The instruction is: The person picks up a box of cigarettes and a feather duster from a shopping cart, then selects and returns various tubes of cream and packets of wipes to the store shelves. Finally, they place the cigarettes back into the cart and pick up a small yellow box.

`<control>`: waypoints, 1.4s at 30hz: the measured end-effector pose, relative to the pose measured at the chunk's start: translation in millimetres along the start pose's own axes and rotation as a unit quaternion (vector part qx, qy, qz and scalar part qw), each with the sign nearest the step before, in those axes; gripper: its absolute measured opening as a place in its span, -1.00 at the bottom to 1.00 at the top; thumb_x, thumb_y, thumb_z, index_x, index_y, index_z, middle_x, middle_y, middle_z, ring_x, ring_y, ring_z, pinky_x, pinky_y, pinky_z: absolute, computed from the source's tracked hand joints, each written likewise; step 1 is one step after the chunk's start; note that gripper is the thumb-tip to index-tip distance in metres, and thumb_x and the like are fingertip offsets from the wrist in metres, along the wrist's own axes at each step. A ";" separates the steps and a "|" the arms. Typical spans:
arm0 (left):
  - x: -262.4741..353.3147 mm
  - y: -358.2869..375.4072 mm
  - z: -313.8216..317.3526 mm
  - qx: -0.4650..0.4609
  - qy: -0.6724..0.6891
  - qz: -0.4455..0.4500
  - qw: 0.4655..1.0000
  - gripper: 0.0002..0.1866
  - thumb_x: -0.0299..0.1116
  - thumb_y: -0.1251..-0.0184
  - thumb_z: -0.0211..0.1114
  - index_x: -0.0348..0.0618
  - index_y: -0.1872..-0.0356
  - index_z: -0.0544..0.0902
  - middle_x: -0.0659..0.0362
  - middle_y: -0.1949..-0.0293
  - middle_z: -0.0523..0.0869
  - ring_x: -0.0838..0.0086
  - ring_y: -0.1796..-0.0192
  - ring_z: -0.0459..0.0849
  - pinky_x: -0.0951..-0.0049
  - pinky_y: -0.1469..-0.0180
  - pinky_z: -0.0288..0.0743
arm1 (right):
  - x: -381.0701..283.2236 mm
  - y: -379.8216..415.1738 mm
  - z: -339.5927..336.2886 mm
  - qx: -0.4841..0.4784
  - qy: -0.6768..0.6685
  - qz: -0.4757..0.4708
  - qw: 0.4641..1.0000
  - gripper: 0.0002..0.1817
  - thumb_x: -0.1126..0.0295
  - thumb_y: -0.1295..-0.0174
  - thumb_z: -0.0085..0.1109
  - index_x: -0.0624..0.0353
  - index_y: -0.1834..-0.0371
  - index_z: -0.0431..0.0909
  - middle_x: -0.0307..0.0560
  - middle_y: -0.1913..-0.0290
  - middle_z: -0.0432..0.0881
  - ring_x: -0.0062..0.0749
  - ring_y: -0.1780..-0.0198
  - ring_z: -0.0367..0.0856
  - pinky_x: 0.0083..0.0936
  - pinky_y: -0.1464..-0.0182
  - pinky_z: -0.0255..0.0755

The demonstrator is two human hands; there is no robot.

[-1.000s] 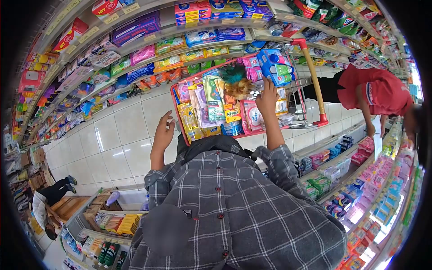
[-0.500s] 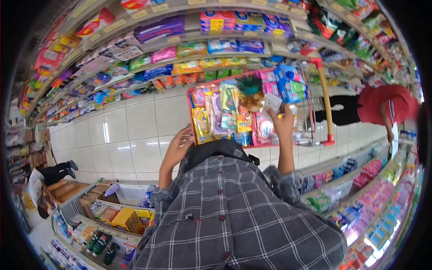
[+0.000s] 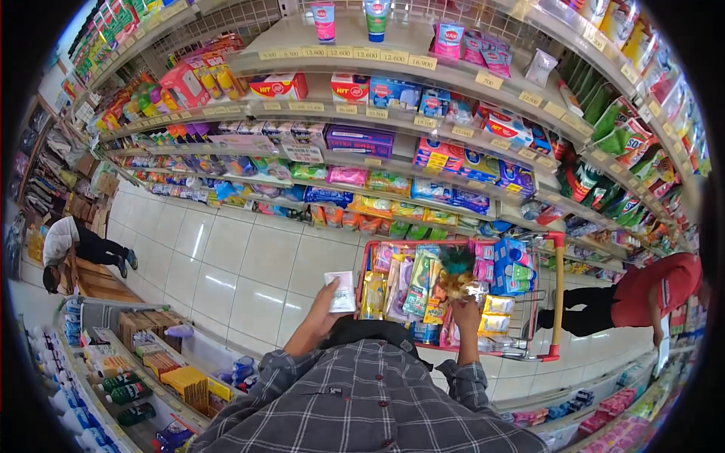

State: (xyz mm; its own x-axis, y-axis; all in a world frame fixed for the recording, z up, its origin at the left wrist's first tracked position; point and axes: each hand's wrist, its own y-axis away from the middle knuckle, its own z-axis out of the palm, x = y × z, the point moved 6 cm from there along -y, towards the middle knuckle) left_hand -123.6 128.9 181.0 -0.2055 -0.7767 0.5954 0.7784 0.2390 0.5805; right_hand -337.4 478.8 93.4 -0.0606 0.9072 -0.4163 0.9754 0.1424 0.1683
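My left hand (image 3: 325, 306) is raised beside the cart and shut on a small white packet (image 3: 342, 291). A red shopping cart (image 3: 556, 296) stands in front of me, packed with colourful packets, a blue box (image 3: 513, 266) and a feathery green and brown item (image 3: 455, 270). My right hand (image 3: 467, 309) reaches into the cart just below the feathery item and rests among the packets; its fingers are too small to read. My grey checked shirt fills the bottom of the view.
Tall stocked shelves (image 3: 377, 98) run along the far side of the tiled aisle (image 3: 242, 264). A person in red (image 3: 653, 291) bends at the right. Another person in white (image 3: 64, 241) crouches at the far left. Low shelves with bottles (image 3: 128, 389) are at my left.
The view has tilted up toward the shelves. The white packet that my right hand held is now in my left hand. My right hand has dropped into the cart.
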 end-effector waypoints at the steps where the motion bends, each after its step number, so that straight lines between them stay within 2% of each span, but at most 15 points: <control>1: 11.5 6.8 1.7 -0.003 0.015 0.015 1.000 -0.45 0.10 -0.48 -0.04 -0.16 -0.20 0.40 -0.01 0.07 0.67 0.17 0.14 0.71 0.13 0.07 0.62 | -0.7 3.4 2.1 0.009 -0.049 0.014 0.999 -0.60 0.18 -0.08 0.31 0.27 0.15 0.54 0.26 0.17 0.63 0.17 0.06 0.60 -0.10 0.07 0.46; 3: 28.6 9.7 -2.8 -0.009 0.044 0.039 0.998 -0.41 0.16 -0.49 -0.15 -0.09 -0.26 0.36 -0.06 -0.03 0.62 0.08 0.08 0.69 0.05 0.01 0.59 | -6.6 5.7 2.3 0.048 -0.119 -0.023 0.991 -0.76 0.30 -0.14 0.24 0.27 0.32 0.52 0.19 0.35 0.65 0.11 0.21 0.64 -0.12 0.18 0.49; 6: 51.0 2.5 -5.8 -0.039 0.076 0.060 0.995 -0.39 0.17 -0.49 -0.17 -0.08 -0.29 0.34 -0.07 -0.06 0.60 0.05 -0.02 0.65 0.01 -0.08 0.54 | -18.6 8.9 5.6 0.089 -0.035 -0.052 0.994 -0.79 0.31 -0.18 0.18 0.28 0.34 0.53 0.21 0.37 0.63 0.13 0.31 0.61 -0.15 0.25 0.48; 12: 94.3 -42.0 -14.1 -0.096 0.107 0.045 0.989 -0.34 0.17 -0.49 -0.20 -0.13 -0.35 0.32 -0.03 -0.16 0.57 0.05 -0.11 0.61 -0.01 -0.15 0.49 | -86.1 44.1 -55.1 0.252 -0.179 -0.058 0.949 -0.76 0.31 -0.40 -0.03 0.32 0.13 0.41 0.17 0.34 0.60 -0.06 0.35 0.60 -0.24 0.27 0.44; 14: 126.5 -37.3 6.3 -0.157 0.047 0.031 0.986 -0.34 0.17 -0.48 -0.17 -0.15 -0.35 0.33 0.00 -0.17 0.57 0.09 -0.08 0.63 0.02 -0.15 0.49 | -131.3 54.5 -68.9 0.102 -0.370 0.010 0.923 -0.72 0.30 -0.43 -0.03 0.33 0.02 0.42 0.07 0.34 0.57 -0.36 0.38 0.53 -0.46 0.31 0.42; 16: 144.3 -42.9 12.4 -0.153 0.040 0.009 0.987 -0.34 0.17 -0.48 -0.15 -0.14 -0.33 0.35 0.00 -0.16 0.58 0.10 -0.07 0.64 0.05 -0.16 0.50 | -212.4 76.7 -94.8 0.067 -0.367 -0.041 0.927 -0.73 0.34 -0.39 0.04 0.31 -0.02 0.45 -0.05 0.34 0.54 -0.54 0.40 0.45 -0.57 0.33 0.38; 20: 154.1 -59.3 2.0 -0.287 0.186 -0.140 0.929 -0.35 0.14 -0.50 -0.11 -0.16 -0.38 0.27 0.04 -0.15 0.58 0.26 -0.18 0.59 0.12 -0.24 0.43 | -360.4 110.5 -104.0 -0.093 -0.265 -0.268 0.922 -0.81 0.43 -0.28 0.18 0.32 0.14 0.53 0.03 0.32 0.57 -0.28 0.43 0.53 -0.48 0.31 0.43; 22: 170.0 -50.3 3.2 -0.333 0.106 -0.063 0.935 -0.37 0.12 -0.51 -0.10 -0.10 -0.39 0.27 0.10 -0.21 0.54 0.32 -0.20 0.57 0.22 -0.26 0.42 | -374.6 92.6 -91.3 -0.056 -0.207 -0.235 0.948 -0.78 0.42 -0.28 0.18 0.33 0.10 0.54 0.15 0.26 0.60 -0.05 0.34 0.61 -0.36 0.27 0.47; 24: 171.5 -61.2 -14.2 -0.223 0.023 -0.084 0.971 -0.39 0.10 -0.51 -0.09 -0.08 -0.39 0.28 0.14 -0.23 0.53 0.35 -0.20 0.57 0.26 -0.26 0.42 | -370.9 66.5 -92.1 0.045 -0.166 -0.158 0.972 -0.77 0.41 -0.28 0.19 0.32 0.09 0.56 0.14 0.29 0.61 -0.05 0.35 0.61 -0.34 0.30 0.46; 26: 180.7 -61.9 -20.2 -0.219 0.016 -0.070 0.973 -0.40 0.10 -0.51 -0.11 -0.07 -0.38 0.28 0.16 -0.23 0.53 0.36 -0.21 0.55 0.25 -0.27 0.41 | -378.2 69.5 -98.9 0.093 -0.197 -0.133 0.967 -0.77 0.42 -0.27 0.21 0.31 0.07 0.58 0.04 0.36 0.62 -0.32 0.45 0.55 -0.45 0.38 0.39; 29: 193.3 -61.2 -29.1 -0.202 0.004 -0.052 0.978 -0.39 0.12 -0.51 -0.13 -0.10 -0.37 0.28 0.11 -0.19 0.55 0.29 -0.19 0.57 0.19 -0.25 0.43 | -408.4 98.9 -72.0 -0.074 -0.243 -0.219 0.942 -0.75 0.41 -0.27 0.23 0.34 0.06 0.59 0.05 0.34 0.63 -0.40 0.46 0.54 -0.49 0.37 0.41; 34: 202.9 -61.7 -37.1 -0.209 0.033 -0.097 0.973 -0.40 0.10 -0.50 -0.08 -0.17 -0.30 0.36 -0.03 -0.07 0.62 0.16 -0.01 0.68 0.02 -0.10 0.57 | -358.5 75.5 -58.2 0.138 -0.233 -0.028 0.962 -0.75 0.37 -0.38 0.09 0.36 0.07 0.57 -0.16 0.47 0.56 -0.65 0.44 0.43 -0.60 0.39 0.32; 39: 208.3 -68.9 -42.9 -0.195 0.034 -0.068 0.978 -0.45 -0.02 -0.49 0.01 -0.12 -0.35 0.32 0.07 -0.20 0.54 0.27 -0.16 0.58 0.14 -0.20 0.50 | -385.8 97.6 -38.9 0.006 -0.413 -0.064 0.909 -0.76 0.42 -0.35 0.12 0.36 0.03 0.55 -0.28 0.37 0.60 -0.73 0.37 0.45 -0.72 0.36 0.29; 41: 209.5 -69.8 -48.7 -0.205 0.015 -0.054 0.977 -0.43 -0.05 -0.48 0.03 -0.01 -0.42 0.26 0.17 -0.30 0.45 0.36 -0.31 0.44 0.25 -0.30 0.41 | -400.9 112.8 -34.9 -0.078 -0.350 -0.110 0.927 -0.74 0.39 -0.26 0.25 0.37 0.11 0.60 -0.15 0.39 0.63 -0.65 0.36 0.53 -0.62 0.31 0.41; 42: 210.6 -62.9 -34.5 -0.383 0.180 -0.143 0.895 -0.44 -0.04 -0.46 0.04 0.08 -0.42 0.26 0.20 -0.31 0.45 0.36 -0.32 0.43 0.28 -0.33 0.38 | -417.0 119.9 -35.5 -0.113 -0.338 -0.139 0.924 -0.75 0.39 -0.25 0.27 0.36 0.13 0.62 -0.15 0.40 0.63 -0.64 0.38 0.52 -0.61 0.33 0.40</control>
State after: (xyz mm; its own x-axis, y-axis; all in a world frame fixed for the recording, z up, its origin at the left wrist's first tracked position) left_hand -195.4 -69.8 250.8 -0.3639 -0.9128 0.1853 0.9311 -0.3615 0.0475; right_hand -202.6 131.6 319.0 -0.0808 0.3794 -0.9217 0.8680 0.4813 0.1220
